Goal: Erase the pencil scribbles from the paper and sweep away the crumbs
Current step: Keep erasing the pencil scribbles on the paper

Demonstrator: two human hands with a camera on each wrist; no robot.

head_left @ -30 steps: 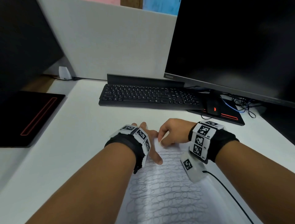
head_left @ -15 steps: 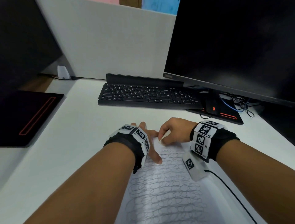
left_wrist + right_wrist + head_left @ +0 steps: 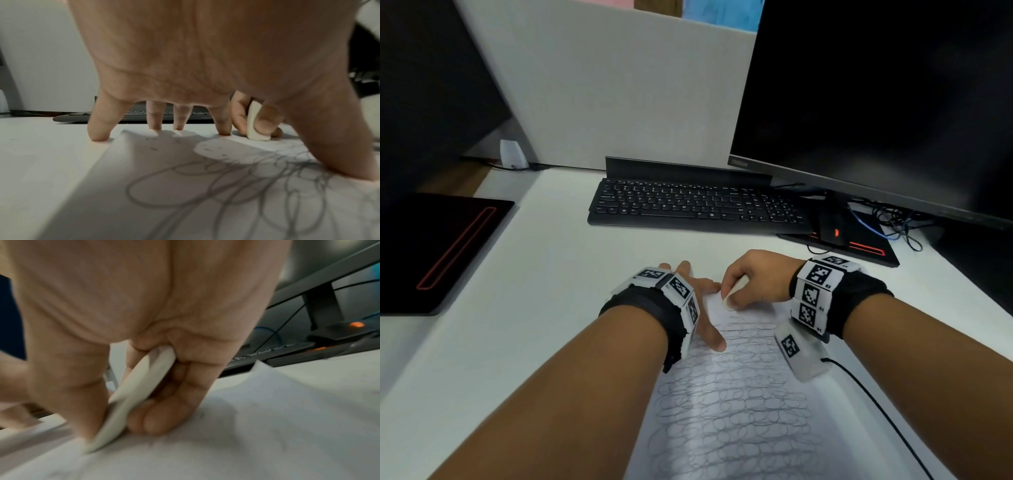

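A white sheet of paper (image 3: pixel 739 404) covered in looping pencil scribbles (image 3: pixel 732 411) lies on the white desk in front of me. My left hand (image 3: pixel 698 301) presses flat on its upper left corner, fingers spread and straight (image 3: pixel 223 123). My right hand (image 3: pixel 753 281) pinches a white eraser (image 3: pixel 732 291) between thumb and fingers, its lower end on the paper near the top edge (image 3: pixel 123 402). Small dark crumbs (image 3: pixel 207 149) lie on the cleaned strip at the top of the sheet.
A black keyboard (image 3: pixel 695 205) sits behind the paper, with a dark monitor (image 3: pixel 876 102) and tangled cables (image 3: pixel 893 222) at the back right. A black pad with a red outline (image 3: pixel 441 246) lies at the left. A black cable (image 3: pixel 876 404) trails from my right wrist.
The right hand with the eraser has shifted slightly over the top of the sheet. The left hand has stayed pressed on the paper.
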